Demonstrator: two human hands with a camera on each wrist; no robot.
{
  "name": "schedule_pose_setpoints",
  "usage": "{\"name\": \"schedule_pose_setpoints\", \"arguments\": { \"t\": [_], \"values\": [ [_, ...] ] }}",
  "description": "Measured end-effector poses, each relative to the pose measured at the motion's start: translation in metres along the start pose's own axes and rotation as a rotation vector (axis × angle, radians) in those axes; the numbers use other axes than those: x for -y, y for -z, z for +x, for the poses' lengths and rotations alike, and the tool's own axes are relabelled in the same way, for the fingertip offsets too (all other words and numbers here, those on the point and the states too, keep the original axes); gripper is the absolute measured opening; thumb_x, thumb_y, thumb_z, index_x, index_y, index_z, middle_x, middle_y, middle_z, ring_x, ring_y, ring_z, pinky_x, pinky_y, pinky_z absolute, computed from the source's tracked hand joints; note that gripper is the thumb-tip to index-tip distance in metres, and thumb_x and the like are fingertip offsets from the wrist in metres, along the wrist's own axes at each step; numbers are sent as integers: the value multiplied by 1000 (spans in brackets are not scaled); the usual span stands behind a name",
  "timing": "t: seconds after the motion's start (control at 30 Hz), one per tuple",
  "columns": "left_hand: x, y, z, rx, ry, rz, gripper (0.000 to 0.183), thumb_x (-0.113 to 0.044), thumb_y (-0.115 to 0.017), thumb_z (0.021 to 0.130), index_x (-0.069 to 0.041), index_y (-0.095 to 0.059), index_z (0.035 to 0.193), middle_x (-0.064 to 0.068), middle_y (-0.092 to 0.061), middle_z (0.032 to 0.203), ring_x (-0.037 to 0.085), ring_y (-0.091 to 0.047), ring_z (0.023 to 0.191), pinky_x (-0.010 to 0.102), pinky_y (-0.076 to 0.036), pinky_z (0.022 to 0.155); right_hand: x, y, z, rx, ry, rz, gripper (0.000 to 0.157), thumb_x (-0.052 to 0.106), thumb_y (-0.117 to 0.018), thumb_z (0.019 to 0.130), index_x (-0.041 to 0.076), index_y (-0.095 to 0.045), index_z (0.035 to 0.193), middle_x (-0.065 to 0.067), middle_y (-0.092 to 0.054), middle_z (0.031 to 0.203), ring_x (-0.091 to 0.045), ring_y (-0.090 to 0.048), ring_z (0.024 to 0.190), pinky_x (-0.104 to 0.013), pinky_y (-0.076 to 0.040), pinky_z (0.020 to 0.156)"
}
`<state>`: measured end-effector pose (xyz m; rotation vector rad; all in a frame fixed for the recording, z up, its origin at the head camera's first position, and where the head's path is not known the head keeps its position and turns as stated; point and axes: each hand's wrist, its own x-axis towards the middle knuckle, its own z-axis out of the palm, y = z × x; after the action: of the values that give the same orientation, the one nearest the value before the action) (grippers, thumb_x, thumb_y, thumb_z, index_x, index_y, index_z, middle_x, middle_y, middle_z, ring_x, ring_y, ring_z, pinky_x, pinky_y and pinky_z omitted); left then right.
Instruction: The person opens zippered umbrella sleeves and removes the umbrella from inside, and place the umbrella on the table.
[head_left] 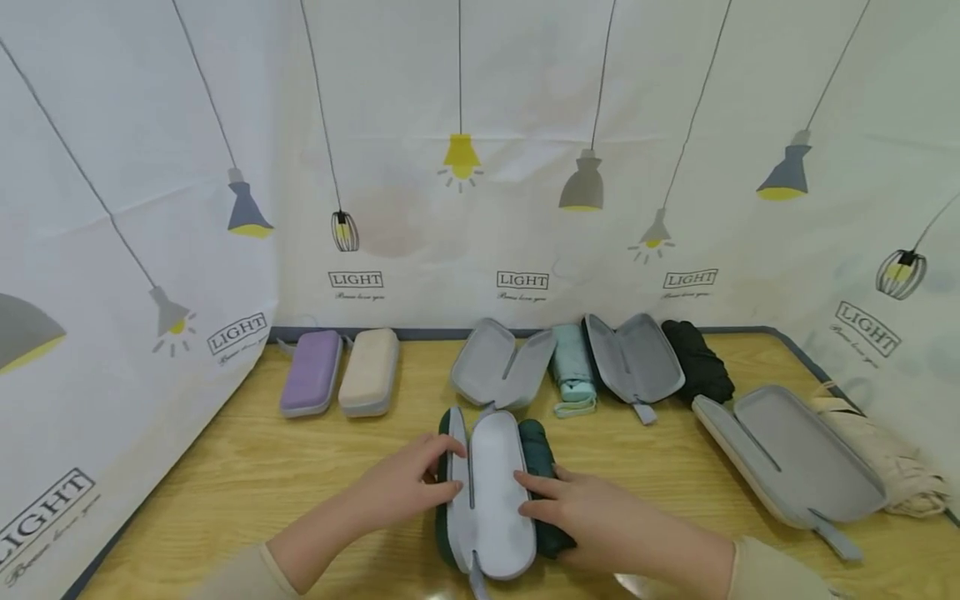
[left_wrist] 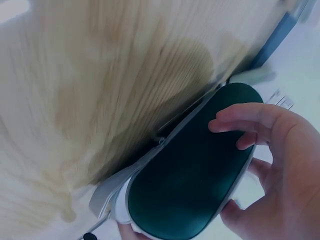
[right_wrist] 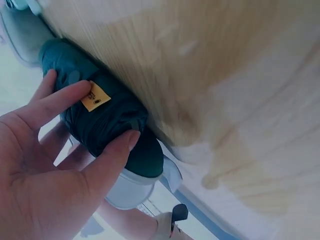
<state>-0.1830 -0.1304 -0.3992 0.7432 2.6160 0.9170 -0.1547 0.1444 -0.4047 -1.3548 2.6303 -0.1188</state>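
Note:
A dark green hard case point(head_left: 498, 508) with a pale grey lining stands unzipped at the front middle, its lid raised on the left. My left hand point(head_left: 408, 479) grips the lid's edge, with the thumb and a fingertip at the lining side. In the left wrist view, other fingers lie over the green outer shell point(left_wrist: 180, 170). Against the right side of the case is a dark green folded umbrella point(right_wrist: 120, 109) with a small yellow label point(right_wrist: 95, 98). My right hand point(head_left: 588, 508) holds this umbrella, thumb near its lower end, while fingertips reach the case's right rim in the head view.
Along the back stand a purple case point(head_left: 311, 372), a cream case point(head_left: 367, 372), two opened cases point(head_left: 498, 362) point(head_left: 648, 358), a mint folded umbrella point(head_left: 573, 362) and a black one point(head_left: 697, 362). At right, another opened case point(head_left: 806, 450) lies beside a beige folded umbrella point(head_left: 881, 458).

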Motion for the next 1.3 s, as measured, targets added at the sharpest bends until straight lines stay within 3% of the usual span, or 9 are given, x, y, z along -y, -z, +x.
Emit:
{"name": "schedule_pose_setpoints", "arguments": {
  "t": [0.23, 0.53, 0.83, 1.0, 1.1, 1.3],
  "values": [
    [24, 21, -20, 11, 28, -17, 38, -40, -57, 85, -17, -52, 116, 0, -49, 87, 16, -46, 74, 30, -42, 59, 17, 1, 33, -32, 101, -104, 54, 34, -72, 74, 24, -52, 124, -5, -33, 141, -38, -50, 107, -36, -47, 80],
    [39, 36, -33, -71, 71, 71, 31, -36, -61, 83, -17, -55, 107, 0, -48, 72, 13, -45, 60, 28, -40, 52, 30, 5, 70, -17, 178, -153, 54, 33, -71, 76, 23, -51, 125, -4, -32, 142, -28, -46, 114, -36, -42, 89],
    [36, 38, -18, -167, 143, 189, 27, -35, -63, 80, -25, -55, 104, -1, -45, 84, 14, -44, 66, 30, -38, 56, 12, 8, 98, -3, 107, -61, 54, 19, -74, 72, 22, -55, 122, -1, -30, 143, -24, -45, 116, -35, -40, 91],
    [32, 41, -6, -198, 205, 235, 31, -38, -62, 80, -24, -56, 107, 1, -48, 94, 16, -47, 73, 34, -41, 64, -5, 10, 109, -6, 119, 10, 51, 11, -72, 72, 18, -56, 120, -3, -31, 142, -17, -43, 119, -43, -28, 100],
    [32, 42, -2, -209, 239, 252, 33, -41, -61, 80, -23, -56, 108, 2, -49, 97, 16, -49, 76, 35, -42, 67, -12, 12, 115, 0, 125, 40, 51, 8, -71, 72, 17, -57, 120, -3, -31, 142, -16, -43, 118, -43, -27, 101],
    [33, 41, 8, -218, 246, 266, 35, -41, -59, 79, -24, -56, 109, 2, -47, 93, 17, -47, 70, 32, -41, 61, -14, 16, 117, 7, 53, 63, 52, 10, -72, 72, 19, -57, 121, -1, -30, 142, -22, -46, 116, -40, -30, 99]
  ]
}}
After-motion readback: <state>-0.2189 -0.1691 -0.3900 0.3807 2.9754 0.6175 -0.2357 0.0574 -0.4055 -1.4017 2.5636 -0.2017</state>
